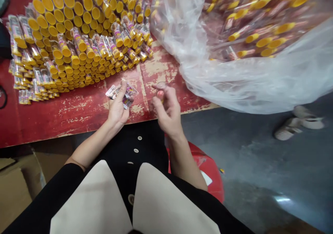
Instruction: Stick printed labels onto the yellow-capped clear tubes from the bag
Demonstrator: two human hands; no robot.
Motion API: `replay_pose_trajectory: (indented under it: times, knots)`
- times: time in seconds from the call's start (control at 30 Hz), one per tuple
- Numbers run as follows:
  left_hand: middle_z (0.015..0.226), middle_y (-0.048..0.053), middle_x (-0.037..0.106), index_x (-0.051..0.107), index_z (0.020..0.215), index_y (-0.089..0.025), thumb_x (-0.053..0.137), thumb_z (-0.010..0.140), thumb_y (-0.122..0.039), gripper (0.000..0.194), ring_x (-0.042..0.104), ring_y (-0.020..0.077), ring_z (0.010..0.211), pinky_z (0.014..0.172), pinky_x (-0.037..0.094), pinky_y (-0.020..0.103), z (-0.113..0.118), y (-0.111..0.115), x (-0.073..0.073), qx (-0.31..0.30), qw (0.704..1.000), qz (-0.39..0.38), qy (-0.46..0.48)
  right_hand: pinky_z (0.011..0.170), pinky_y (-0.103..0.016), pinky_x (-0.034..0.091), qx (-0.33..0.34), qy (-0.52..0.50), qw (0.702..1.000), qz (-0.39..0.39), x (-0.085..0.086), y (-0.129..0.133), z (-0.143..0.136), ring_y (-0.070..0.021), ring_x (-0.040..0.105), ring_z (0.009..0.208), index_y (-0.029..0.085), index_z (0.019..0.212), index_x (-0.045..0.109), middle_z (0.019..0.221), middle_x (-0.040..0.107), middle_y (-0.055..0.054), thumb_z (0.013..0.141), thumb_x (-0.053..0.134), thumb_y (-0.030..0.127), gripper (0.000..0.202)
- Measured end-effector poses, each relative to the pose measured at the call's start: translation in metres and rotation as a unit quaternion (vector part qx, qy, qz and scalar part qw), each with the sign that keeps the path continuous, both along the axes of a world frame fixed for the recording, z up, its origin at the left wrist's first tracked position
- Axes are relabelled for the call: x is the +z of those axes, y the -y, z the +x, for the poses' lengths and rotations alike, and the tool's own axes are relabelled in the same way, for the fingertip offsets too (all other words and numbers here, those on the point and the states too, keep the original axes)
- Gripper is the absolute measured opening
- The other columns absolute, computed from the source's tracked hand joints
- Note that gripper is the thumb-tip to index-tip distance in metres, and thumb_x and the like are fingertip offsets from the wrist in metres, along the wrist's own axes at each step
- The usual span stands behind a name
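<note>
Pinching wrappers in my left hand, I hold my right hand half-curled at their three o'clock; blur hides whether it grips anything. Beyond, tubes pile at eleven, a bag at one.

- Tubes piled on the desk, over to the left.
- Right of them, a bag with more tubes inside.
- Wrappers in the left hand, before the pile.
- Stool below, beside the right arm.
- Shoes on the floor, farther right.
</note>
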State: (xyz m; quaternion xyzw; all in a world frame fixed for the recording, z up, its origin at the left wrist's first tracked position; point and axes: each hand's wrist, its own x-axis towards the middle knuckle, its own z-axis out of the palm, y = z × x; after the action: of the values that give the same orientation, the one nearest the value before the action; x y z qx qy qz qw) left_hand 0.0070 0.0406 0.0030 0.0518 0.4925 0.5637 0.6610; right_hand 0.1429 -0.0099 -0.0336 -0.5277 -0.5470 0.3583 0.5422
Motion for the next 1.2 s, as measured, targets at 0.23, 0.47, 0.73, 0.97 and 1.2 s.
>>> replay_pose_trajectory:
  times: [0.23, 0.47, 0.73, 0.97, 1.2]
  knots:
    - [0.074, -0.005, 0.061, 0.060, 0.081, -0.016, 0.080, 0.081, -0.023, 0.021, 0.053, 0.0035, 0.059, 0.058, 0.040, 0.019, 0.008, 0.005, -0.005, -0.012, 0.999, -0.037, 0.030, 0.104, -0.040, 0.055, -0.008, 0.055, 0.998, 0.020, 0.002, 0.025, -0.019, -0.0197, 0.062, 0.118, 0.026, 0.140, 0.049, 0.125, 0.060, -0.010, 0.098, 0.056, 0.034, 0.043]
    - [0.076, -0.004, 0.062, 0.061, 0.085, -0.017, 0.080, 0.081, -0.029, 0.022, 0.058, 0.0056, 0.062, 0.064, 0.046, 0.020, 0.008, 0.008, -0.007, -0.027, 0.999, -0.026, 0.039, 0.088, -0.040, 0.059, -0.049, 0.164, 0.979, 0.112, 0.002, 0.028, -0.009, -0.0212, 0.066, 0.100, 0.024, 0.117, 0.064, 0.105, 0.068, -0.008, 0.090, 0.067, 0.025, 0.028]
    - [0.082, -0.002, 0.069, 0.066, 0.091, -0.017, 0.086, 0.073, -0.027, 0.029, 0.063, 0.0073, 0.065, 0.060, 0.048, 0.019, 0.011, 0.023, -0.001, -0.079, 0.996, 0.028, 0.019, 0.080, -0.035, 0.060, -0.128, 0.169, 0.969, 0.125, 0.017, 0.034, -0.003, -0.0183, 0.067, 0.093, 0.029, 0.126, 0.070, 0.104, 0.066, -0.007, 0.088, 0.071, 0.022, 0.040]
    - [0.077, -0.006, 0.067, 0.067, 0.092, -0.017, 0.094, 0.059, -0.032, 0.045, 0.057, 0.0028, 0.055, 0.055, 0.047, 0.016, 0.013, 0.030, 0.000, -0.094, 0.992, 0.071, -0.038, 0.070, -0.031, 0.060, -0.104, 0.052, 0.990, 0.080, 0.023, 0.038, -0.003, -0.0166, 0.068, 0.087, 0.032, 0.124, 0.072, 0.104, 0.069, -0.005, 0.085, 0.075, 0.023, 0.040]
    - [0.070, -0.003, 0.068, 0.066, 0.078, -0.014, 0.098, 0.051, -0.034, 0.047, 0.058, 0.0057, 0.054, 0.054, 0.048, 0.020, 0.013, 0.038, 0.001, -0.164, 0.983, 0.080, -0.010, 0.077, -0.035, 0.063, -0.096, -0.138, 0.986, -0.003, 0.011, 0.039, -0.015, -0.0151, 0.069, 0.086, 0.037, 0.125, 0.071, 0.111, 0.066, -0.004, 0.093, 0.066, 0.039, 0.033]
